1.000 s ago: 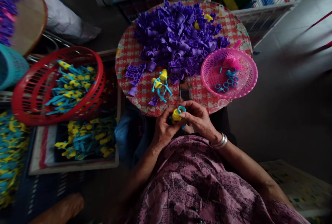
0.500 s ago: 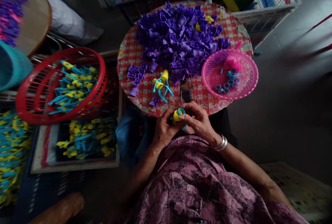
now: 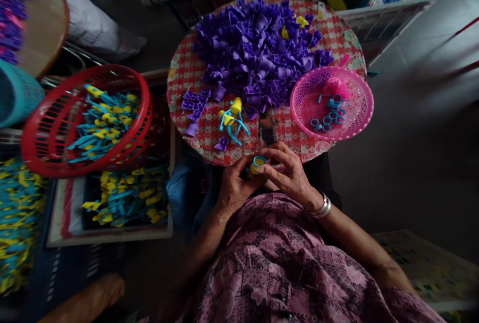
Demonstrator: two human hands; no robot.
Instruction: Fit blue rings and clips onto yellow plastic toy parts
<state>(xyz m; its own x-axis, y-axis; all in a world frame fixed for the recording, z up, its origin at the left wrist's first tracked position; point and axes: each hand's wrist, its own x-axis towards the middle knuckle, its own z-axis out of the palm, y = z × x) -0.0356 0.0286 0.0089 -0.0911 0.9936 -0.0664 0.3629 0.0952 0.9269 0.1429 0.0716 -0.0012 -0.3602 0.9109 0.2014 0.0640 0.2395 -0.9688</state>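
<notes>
My left hand is closed around a small yellow plastic toy part just off the near edge of the table. A light-blue ring sits at its upturned top end. From the other side my right hand presses thumb and fingers against the ring and the yellow part. Its lower end is hidden by my fingers. Beyond my hands, two yellow-and-blue toy pieces lie on the round table with a red checked cover, beside a loose purple part.
A large heap of purple plastic parts covers the table's far side. At right stands a pink basket holding blue rings. On the left are a red basket and a crate of yellow-and-blue pieces. Someone's bare limb shows at lower left.
The blue ring now lies more squarely over the yellow part's top, where it was offset before. My right fingers have shifted slightly around it. The whole view has moved a little.
</notes>
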